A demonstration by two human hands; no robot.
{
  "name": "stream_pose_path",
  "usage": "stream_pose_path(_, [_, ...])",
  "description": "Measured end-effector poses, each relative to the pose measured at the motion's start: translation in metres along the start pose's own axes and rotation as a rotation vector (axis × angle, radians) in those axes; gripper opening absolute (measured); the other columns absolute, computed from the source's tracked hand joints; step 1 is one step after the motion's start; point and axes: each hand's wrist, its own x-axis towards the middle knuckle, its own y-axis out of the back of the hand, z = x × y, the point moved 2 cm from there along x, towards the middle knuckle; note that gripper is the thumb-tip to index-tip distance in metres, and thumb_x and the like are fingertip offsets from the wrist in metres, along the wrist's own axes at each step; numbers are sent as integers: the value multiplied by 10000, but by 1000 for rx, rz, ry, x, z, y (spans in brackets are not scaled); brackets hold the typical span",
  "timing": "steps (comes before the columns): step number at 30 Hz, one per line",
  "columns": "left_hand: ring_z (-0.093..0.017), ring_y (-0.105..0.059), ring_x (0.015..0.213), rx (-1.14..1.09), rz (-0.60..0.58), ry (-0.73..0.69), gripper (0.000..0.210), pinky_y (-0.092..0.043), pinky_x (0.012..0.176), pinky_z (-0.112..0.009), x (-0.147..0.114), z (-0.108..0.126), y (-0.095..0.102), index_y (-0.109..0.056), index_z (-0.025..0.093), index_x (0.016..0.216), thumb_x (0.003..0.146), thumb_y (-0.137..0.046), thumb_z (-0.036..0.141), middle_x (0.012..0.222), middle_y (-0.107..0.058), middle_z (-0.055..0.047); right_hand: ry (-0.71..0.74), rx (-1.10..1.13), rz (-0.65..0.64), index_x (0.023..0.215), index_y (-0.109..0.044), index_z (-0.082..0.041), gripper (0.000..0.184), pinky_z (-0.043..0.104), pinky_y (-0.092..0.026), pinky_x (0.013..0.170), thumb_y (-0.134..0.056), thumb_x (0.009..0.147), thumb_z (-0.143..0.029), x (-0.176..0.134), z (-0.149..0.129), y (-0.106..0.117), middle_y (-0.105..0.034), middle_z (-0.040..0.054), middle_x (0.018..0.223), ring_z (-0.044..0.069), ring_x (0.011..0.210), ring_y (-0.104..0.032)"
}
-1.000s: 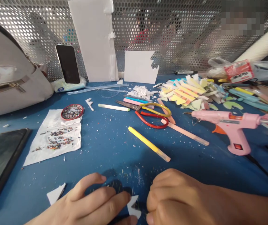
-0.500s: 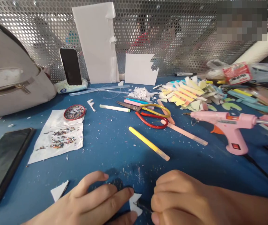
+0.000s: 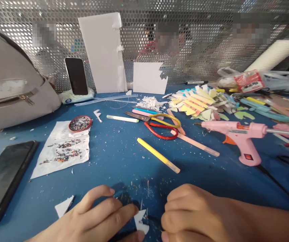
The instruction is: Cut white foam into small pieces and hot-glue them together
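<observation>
At the bottom of the view, my left hand (image 3: pixel 96 216) rests low over the table, its thumb and a fingertip pinning a small white notched piece of board (image 3: pixel 140 222). My right hand (image 3: pixel 193 215) is curled into a fist just to the right of that piece, apart from it. Whatever the right fingers hold is hidden from me. Beside my left wrist lies a white triangular scrap (image 3: pixel 63 206). A yellow marker (image 3: pixel 156 154) lies beyond both hands, and scissors (image 3: pixel 156 122) with red and yellow handles lie behind it.
A pink glue gun (image 3: pixel 237 132) with its cord lies at right. Paper strips (image 3: pixel 194 101) are heaped behind. On the left are a dark phone (image 3: pixel 5 178), a paper sheet (image 3: pixel 45 164) with small bits, a red-rimmed dish (image 3: pixel 80 124) and a grey bag (image 3: pixel 15 80).
The view has tilted up slightly. My right fist has drawn a little away from the white piece, which my left hand still holds down, slightly turned.
</observation>
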Motion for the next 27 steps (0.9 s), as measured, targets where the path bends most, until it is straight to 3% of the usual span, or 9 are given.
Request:
stream_pose_path(4, [-60,-625,879,97,-118,-84,245,-307,1133,-268,-4,-1,2,-688,315,1146,1003,-507,236,1133,-727,114,16,-4,39,558,-513,-154,453,237,-334,479,-374,985,-98,-2,3,2,-428,-24,522,104,465,-328])
stream_pose_path(10, [-60,-612,889,138,-101,-94,273,-252,1172,-282,-9,-2,0,-656,369,1199,987,-541,241,1136,-719,131,-109,88,-18,881,-608,-98,86,210,-444,660,-561,929,-152,-10,3,2,-633,14,710,99,626,-577])
stream_pose_path(17, [-41,-619,899,74,-106,-30,247,-190,1199,-260,-11,-1,-5,-669,352,1177,956,-596,269,1157,-717,133,-80,96,-100,849,-622,-118,215,257,-407,579,-474,1000,-159,-4,5,1,-645,8,712,114,573,-512])
stream_pose_path(23, [-32,-630,892,64,-88,-50,216,-223,1189,-245,-4,-2,1,-693,335,1135,974,-564,273,1136,-728,123,-47,181,-76,870,-588,-125,67,210,-422,595,-530,891,-101,-5,14,-3,-610,-8,711,88,606,-516])
stream_pose_path(27, [-41,-646,873,61,-83,-43,208,-307,1154,-245,-3,-1,3,-707,297,1101,985,-540,253,1116,-736,109,-62,298,4,906,-548,-149,77,157,-455,629,-541,851,-95,-5,18,-4,-627,-17,709,62,618,-563])
